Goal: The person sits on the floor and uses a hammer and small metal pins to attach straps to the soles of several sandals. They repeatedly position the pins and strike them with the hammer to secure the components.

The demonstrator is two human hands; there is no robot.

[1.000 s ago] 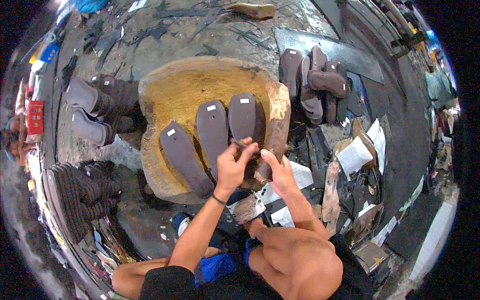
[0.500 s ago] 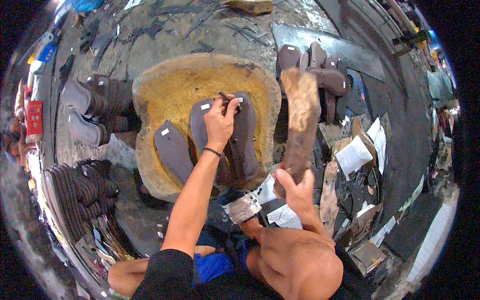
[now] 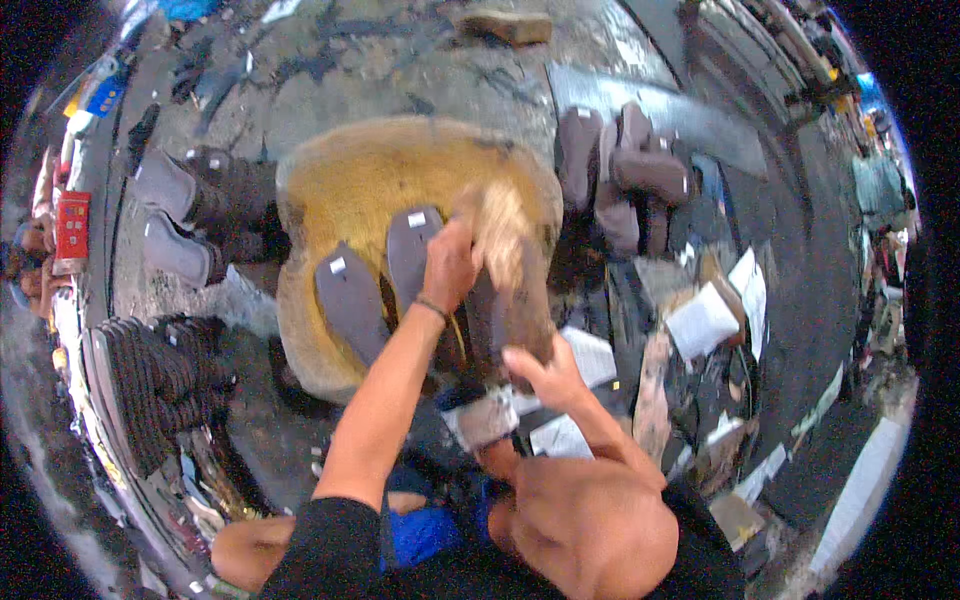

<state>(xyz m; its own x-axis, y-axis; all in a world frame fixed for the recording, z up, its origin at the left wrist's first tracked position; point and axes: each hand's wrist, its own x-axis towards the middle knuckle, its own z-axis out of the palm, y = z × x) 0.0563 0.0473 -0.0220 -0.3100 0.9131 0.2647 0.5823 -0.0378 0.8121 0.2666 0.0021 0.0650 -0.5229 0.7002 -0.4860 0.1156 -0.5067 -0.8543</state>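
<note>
Head view shows me my left hand (image 3: 450, 265) and right hand (image 3: 540, 365) gripping one dark blurred sole piece (image 3: 510, 290) over the yellow-stained slab (image 3: 380, 180), two flat grey soles (image 3: 350, 300) already laid.

Yellowed wood block (image 3: 340, 180) on concrete floor (image 3: 400, 80) w/ two dark soles (image 3: 350, 300) flat on top.

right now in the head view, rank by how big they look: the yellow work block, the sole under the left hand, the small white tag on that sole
1. Yellow work block, clearly largest.
2. Sole under the left hand, partly covered.
3. White tag, smallest by far.
</note>
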